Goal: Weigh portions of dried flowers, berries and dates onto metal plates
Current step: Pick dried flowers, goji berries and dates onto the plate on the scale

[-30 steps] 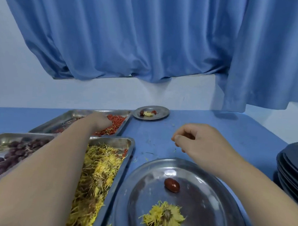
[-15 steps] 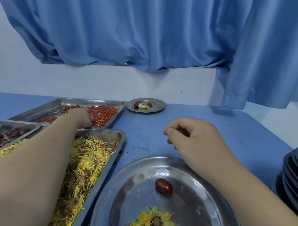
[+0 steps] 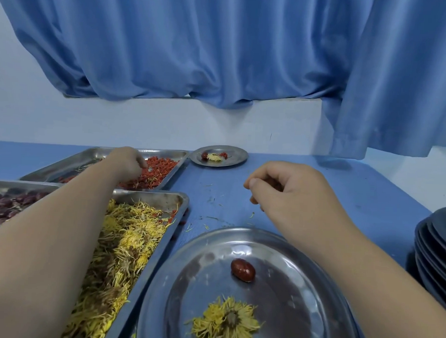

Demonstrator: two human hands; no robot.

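Note:
A round metal plate [image 3: 314, 263] lies nearest me with one red date [image 3: 242, 270] and one dried yellow flower [image 3: 226, 320] on it. My left hand [image 3: 126, 163] reaches into the far tray [image 3: 96, 153] of red berries [image 3: 158, 169], its fingertips bunched down among them. My right hand [image 3: 291, 196] hovers over the blue table just beyond the plate, fingers loosely curled, with nothing visible in it. A tray of dried yellow flowers [image 3: 131, 241] sits under my left forearm. At the left edge is a tray of dark dates [image 3: 3, 206].
A small metal plate [image 3: 236, 160] at the back of the table carries a date, a flower and some berries. A stack of dark plates [image 3: 436, 247] stands at the right edge. Petal scraps litter the blue table [image 3: 216, 194]. A blue curtain [image 3: 221, 55] hangs behind.
My left hand has gone from above the berry tray down into the berries. My right hand has hardly moved. My view has shifted slightly.

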